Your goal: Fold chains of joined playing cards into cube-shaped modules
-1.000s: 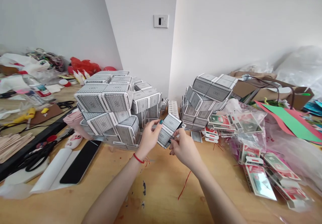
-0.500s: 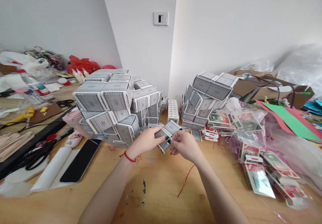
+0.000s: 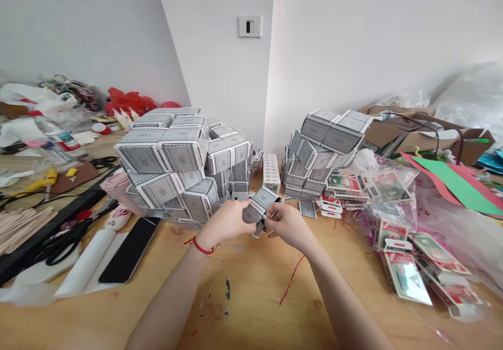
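Between my two hands, over the middle of the table, are grey-backed playing cards point(image 3: 262, 199), held tilted. My left hand point(image 3: 231, 217), with a red string at the wrist, is closed on their left side. The fingers of my right hand point(image 3: 285, 221) pinch their lower right edge; the fingertips partly hide it. Behind my left hand rises a big stack of card-covered blocks point(image 3: 183, 153). A smaller stack of such blocks point(image 3: 324, 151) leans behind my right hand. A pale column of cards point(image 3: 271, 171) stands between the stacks, and a single card point(image 3: 307, 209) lies flat nearby.
At the left are a black phone point(image 3: 129, 250), scissors point(image 3: 65, 240), wooden sticks point(image 3: 25, 224) and a yellow glue gun point(image 3: 41, 179). Card boxes point(image 3: 406, 276), plastic wrap and a cardboard box point(image 3: 393, 130) lie at the right. A red thread point(image 3: 292, 281) lies in front.
The held cards have turned slightly, and my left fingers have shifted across their face. My right hand has moved only a little. The stacks stay put.
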